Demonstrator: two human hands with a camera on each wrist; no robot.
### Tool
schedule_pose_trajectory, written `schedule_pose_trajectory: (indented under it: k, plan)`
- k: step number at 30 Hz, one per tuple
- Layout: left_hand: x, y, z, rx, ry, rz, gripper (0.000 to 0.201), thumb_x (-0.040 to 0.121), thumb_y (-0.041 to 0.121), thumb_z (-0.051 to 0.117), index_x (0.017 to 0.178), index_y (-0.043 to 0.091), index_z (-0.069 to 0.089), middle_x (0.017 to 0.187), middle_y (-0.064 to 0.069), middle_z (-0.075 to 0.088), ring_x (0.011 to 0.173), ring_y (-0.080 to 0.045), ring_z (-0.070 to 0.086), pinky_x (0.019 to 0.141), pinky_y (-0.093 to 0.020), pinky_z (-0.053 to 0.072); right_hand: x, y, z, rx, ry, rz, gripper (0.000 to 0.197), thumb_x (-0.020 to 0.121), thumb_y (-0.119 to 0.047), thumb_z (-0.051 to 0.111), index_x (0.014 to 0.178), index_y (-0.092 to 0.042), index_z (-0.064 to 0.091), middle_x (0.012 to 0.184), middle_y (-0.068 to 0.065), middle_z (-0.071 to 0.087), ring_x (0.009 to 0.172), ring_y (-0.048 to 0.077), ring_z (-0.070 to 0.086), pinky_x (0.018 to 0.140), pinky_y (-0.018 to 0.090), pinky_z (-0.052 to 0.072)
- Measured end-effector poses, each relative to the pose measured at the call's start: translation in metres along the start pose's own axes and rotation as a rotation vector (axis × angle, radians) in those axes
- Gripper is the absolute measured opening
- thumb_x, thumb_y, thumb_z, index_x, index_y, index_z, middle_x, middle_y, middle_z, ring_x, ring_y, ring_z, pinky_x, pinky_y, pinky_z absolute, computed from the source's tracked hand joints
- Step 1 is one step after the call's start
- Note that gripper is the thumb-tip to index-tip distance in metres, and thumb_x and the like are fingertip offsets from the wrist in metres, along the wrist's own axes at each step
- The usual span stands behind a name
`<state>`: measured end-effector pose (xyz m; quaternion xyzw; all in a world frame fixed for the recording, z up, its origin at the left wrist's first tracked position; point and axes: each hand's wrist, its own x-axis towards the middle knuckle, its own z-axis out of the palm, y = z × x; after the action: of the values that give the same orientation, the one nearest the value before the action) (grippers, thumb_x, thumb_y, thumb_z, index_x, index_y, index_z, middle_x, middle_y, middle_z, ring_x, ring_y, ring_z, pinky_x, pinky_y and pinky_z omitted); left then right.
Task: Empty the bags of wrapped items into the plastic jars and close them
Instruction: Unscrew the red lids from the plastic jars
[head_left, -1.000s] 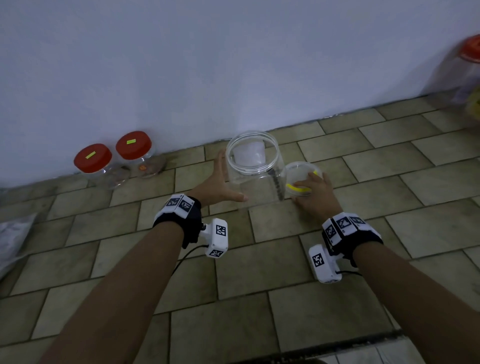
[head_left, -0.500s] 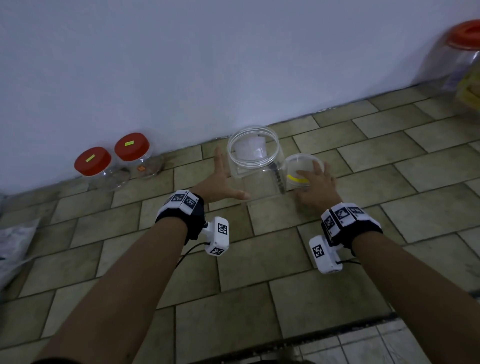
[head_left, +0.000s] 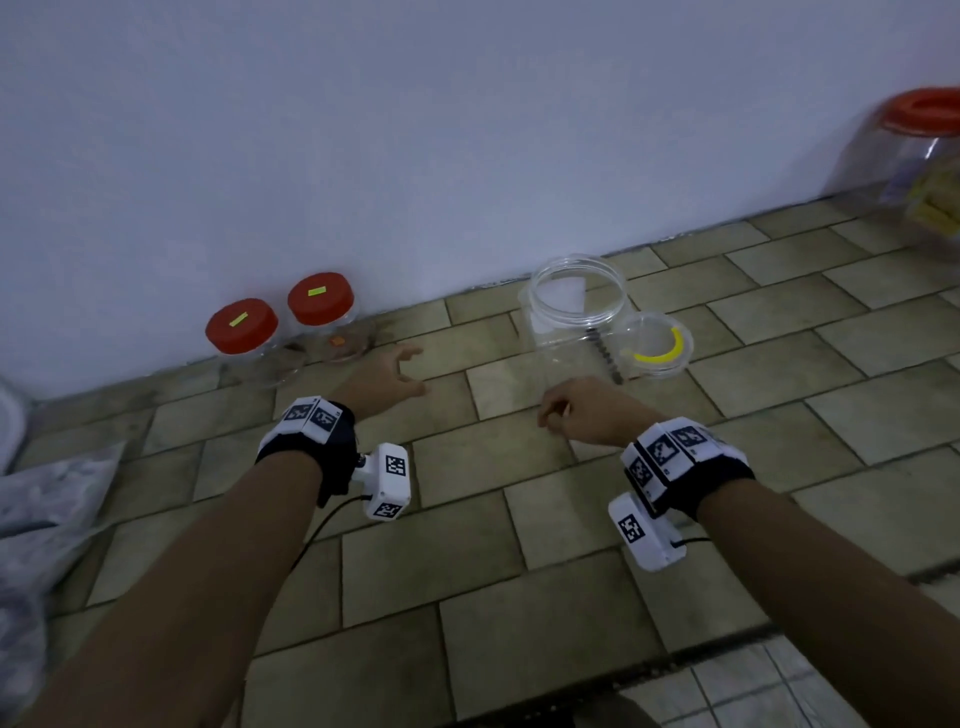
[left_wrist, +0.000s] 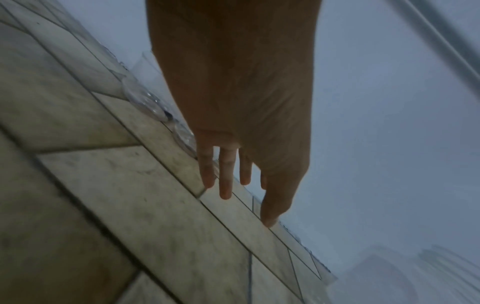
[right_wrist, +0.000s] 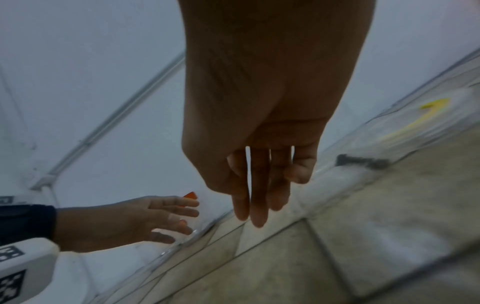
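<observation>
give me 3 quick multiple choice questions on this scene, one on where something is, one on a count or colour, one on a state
1. Where does the clear lid lie?
A. On the floor right of the open jar
B. On the open jar
C. In the left hand

2. How many red-lidded jars stand by the wall at left?
A. One
B. Two
C. Four

3. What does the right hand hold?
A. The lid
B. A bag
C. Nothing

Answers: 1 A, the lid lies flat on the tiles beside the jar. 2 B, two red lids show side by side. 3 C, its fingers hang loose and free.
</observation>
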<state>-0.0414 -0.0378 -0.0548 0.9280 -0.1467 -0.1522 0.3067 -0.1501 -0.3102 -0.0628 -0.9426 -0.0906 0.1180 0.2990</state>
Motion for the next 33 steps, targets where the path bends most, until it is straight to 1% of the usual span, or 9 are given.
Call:
schedule_pose_trajectory:
  k: [3,6,9,12,16,19,23,26,33]
  plan:
    - [-0.007,-0.022,-0.023,-0.021,0.097,0.024,0.051,0.087,0.014,0.066,0.135,0.013,0.049,0.111,-0.005,0.055,0.097,-0.015,0.053,0.071,-0.019,0.044,0.025,-0.044,0.015,-0.001,-0.06,-0.055,0.02,0.089,-0.015,0.054,0.101,-0.013,0.071,0.097,0.0,0.067,0.083,0.008,0.054,0.08,0.021,0.041]
    - [-0.007,-0.047,-0.045,-0.024,0.277,0.081,0.039,0.085,0.011,0.065,0.123,0.01,0.059,0.112,-0.006,0.063,0.1,-0.016,0.059,0.079,-0.022,0.042,0.06,-0.088,0.028,-0.003,-0.048,-0.096,0.022,0.09,-0.015,0.053,0.106,-0.013,0.069,0.107,0.003,0.066,0.088,0.012,0.056,0.081,0.022,0.042]
    - [-0.006,-0.073,-0.07,0.035,0.559,0.138,0.022,0.086,0.014,0.064,0.108,0.007,0.064,0.105,-0.008,0.062,0.092,-0.018,0.058,0.078,-0.024,0.04,0.103,-0.127,0.035,0.006,0.036,-0.092,0.024,0.089,-0.016,0.053,0.11,-0.014,0.065,0.112,0.006,0.064,0.1,0.02,0.059,0.086,0.026,0.046]
    - [0.001,-0.1,-0.095,0.146,0.69,0.105,0.028,0.084,0.01,0.061,0.112,0.007,0.062,0.115,-0.012,0.059,0.107,-0.028,0.055,0.087,-0.032,0.042,0.146,-0.162,0.034,-0.002,0.105,-0.059,0.031,0.089,-0.014,0.053,0.119,-0.011,0.058,0.121,0.009,0.059,0.109,0.024,0.056,0.089,0.028,0.042]
    - [0.007,-0.128,-0.12,0.25,0.632,-0.014,0.046,0.082,0.017,0.065,0.127,0.012,0.057,0.136,-0.008,0.051,0.127,-0.029,0.044,0.107,-0.051,0.032,0.204,-0.19,0.035,-0.025,0.143,0.06,0.054,0.088,-0.03,0.058,0.135,-0.009,0.042,0.132,0.016,0.044,0.121,0.033,0.045,0.1,0.041,0.041]
    - [0.006,-0.144,-0.129,0.286,0.561,0.0,0.045,0.085,0.018,0.062,0.13,0.01,0.057,0.141,-0.009,0.049,0.128,-0.03,0.046,0.109,-0.048,0.034,0.241,-0.2,0.045,-0.099,0.155,0.105,0.073,0.081,-0.046,0.06,0.139,-0.013,0.032,0.136,0.015,0.04,0.124,0.035,0.04,0.1,0.047,0.039]
    - [0.0,-0.154,-0.128,0.272,0.503,0.025,0.047,0.091,0.016,0.055,0.137,0.009,0.051,0.145,-0.011,0.045,0.132,-0.028,0.044,0.106,-0.041,0.037,0.266,-0.203,0.063,-0.123,0.165,0.15,0.073,0.087,-0.04,0.055,0.147,-0.02,0.018,0.148,0.014,0.025,0.132,0.037,0.028,0.106,0.05,0.034]
    - [-0.001,-0.154,-0.127,0.282,0.502,0.025,0.048,0.091,0.016,0.054,0.139,0.011,0.049,0.146,-0.01,0.044,0.134,-0.026,0.042,0.106,-0.038,0.037,0.276,-0.205,0.072,-0.127,0.216,0.138,0.076,0.083,-0.045,0.059,0.144,-0.016,0.023,0.15,0.014,0.022,0.132,0.037,0.028,0.106,0.051,0.034]
    - [0.004,-0.148,-0.133,0.235,0.445,-0.057,0.051,0.087,0.015,0.056,0.137,0.01,0.048,0.142,-0.008,0.045,0.126,-0.028,0.048,0.1,-0.042,0.044,0.282,-0.215,0.075,-0.072,0.324,0.107,0.076,0.076,-0.045,0.069,0.132,-0.008,0.033,0.133,0.015,0.042,0.12,0.035,0.042,0.097,0.046,0.041]
